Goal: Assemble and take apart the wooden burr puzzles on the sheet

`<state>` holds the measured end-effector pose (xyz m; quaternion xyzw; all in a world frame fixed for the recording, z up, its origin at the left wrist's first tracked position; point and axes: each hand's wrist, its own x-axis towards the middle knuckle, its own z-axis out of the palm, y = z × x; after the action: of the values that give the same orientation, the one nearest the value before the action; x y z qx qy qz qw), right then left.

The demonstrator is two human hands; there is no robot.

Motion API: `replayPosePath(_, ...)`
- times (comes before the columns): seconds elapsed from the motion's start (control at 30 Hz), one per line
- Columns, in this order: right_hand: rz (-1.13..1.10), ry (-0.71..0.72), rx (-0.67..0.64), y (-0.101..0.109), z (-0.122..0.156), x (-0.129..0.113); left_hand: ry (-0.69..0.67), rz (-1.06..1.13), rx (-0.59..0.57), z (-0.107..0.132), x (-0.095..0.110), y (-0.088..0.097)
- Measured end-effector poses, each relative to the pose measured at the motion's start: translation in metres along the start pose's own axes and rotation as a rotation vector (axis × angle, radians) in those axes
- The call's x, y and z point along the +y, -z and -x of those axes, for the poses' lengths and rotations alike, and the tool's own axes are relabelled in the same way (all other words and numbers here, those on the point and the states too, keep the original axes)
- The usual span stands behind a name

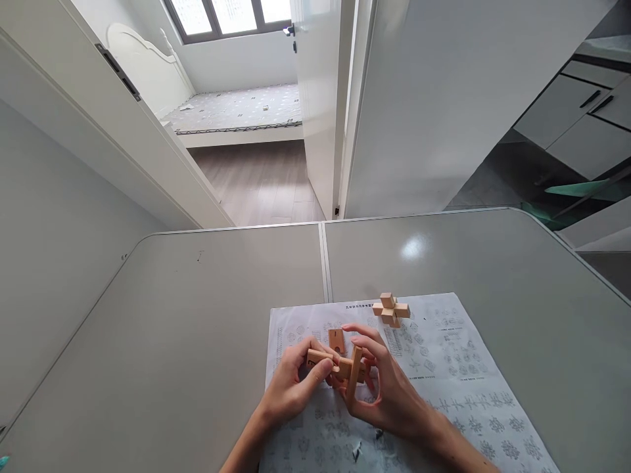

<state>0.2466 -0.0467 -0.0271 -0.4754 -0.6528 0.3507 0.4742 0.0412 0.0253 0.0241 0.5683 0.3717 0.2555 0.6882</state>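
Note:
Over a printed sheet (458,368) covered with small puzzle diagrams, my two hands meet around several wooden puzzle pieces. My left hand (296,381) pinches a wooden puzzle piece (318,358) with a dark mark, between thumb and fingers. In my right hand (382,381) is an upright wooden bar (353,373) that crosses another marked block; its fingers curl round them. Whether the pieces interlock I cannot tell, since fingers cover the joints. Just beyond the hands, a numbered wooden piece (336,339) with a round notch is partly hidden behind them.
An assembled wooden burr puzzle (391,310) sits at the sheet's far edge. Small dark scraps (357,451) lie near my right wrist. The grey folding table (221,328) has a seam down its middle. Beyond it are an open door (320,98) and a bed (241,108).

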Motion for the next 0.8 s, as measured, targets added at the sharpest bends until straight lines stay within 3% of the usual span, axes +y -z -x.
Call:
replayPosePath(0.27,-0.020,0.017,-0.030,0.001,-0.003,-0.004,0.015,-0.023,-0.073,0.000,0.004,0.004)
replayPosePath(0.43,-0.135,0.001,-0.055,0.003,-0.004,-0.005,-0.043,-0.009,-0.035,-0.001,-0.001,0.014)
replayPosePath(0.53,-0.208,-0.059,0.014,0.006,-0.004,-0.004,-0.153,0.096,0.110,-0.003,-0.006,0.029)
replayPosePath(0.67,-0.176,-0.229,0.031,0.009,-0.006,-0.005,-0.176,0.038,0.444,-0.004,-0.007,0.039)
replayPosePath(0.8,-0.014,-0.192,-0.052,0.009,-0.009,-0.003,-0.114,-0.101,0.468,-0.005,-0.006,0.033)
